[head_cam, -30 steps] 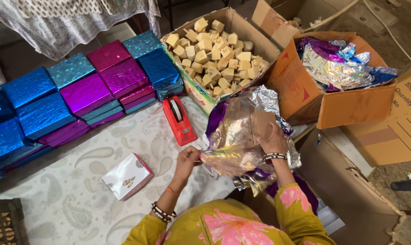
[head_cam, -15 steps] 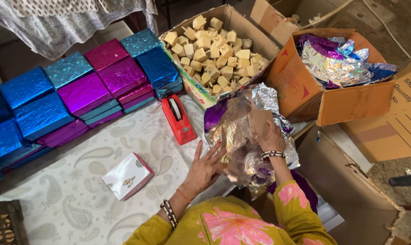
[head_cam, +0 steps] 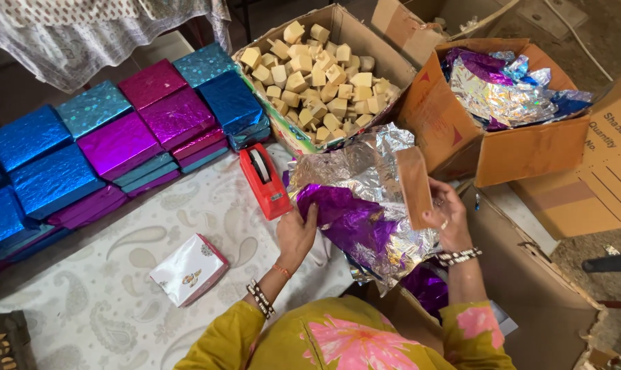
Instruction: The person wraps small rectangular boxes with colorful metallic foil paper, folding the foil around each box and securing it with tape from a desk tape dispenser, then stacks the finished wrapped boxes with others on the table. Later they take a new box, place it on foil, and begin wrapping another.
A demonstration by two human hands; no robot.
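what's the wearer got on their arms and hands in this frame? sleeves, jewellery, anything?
Both arms wear mustard-yellow sleeves with large pink flower prints. The left hand has a thin orange thread at the wrist and dark beaded bangles further up. The right hand has a black-and-white beaded bracelet at the wrist and what looks like a ring. No gloves.

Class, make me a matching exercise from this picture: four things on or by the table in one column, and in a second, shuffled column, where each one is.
Things:
1. red tape dispenser
2. wooden blocks
3. flat brown board
4. small white box

Places:
A. in the right hand
B. lying alone on the patterned tablecloth, at the near left
C. heaped in the open carton
D. just beyond the left hand, beside the foil sheet

Pairs: 1-D, 2-C, 3-A, 4-B
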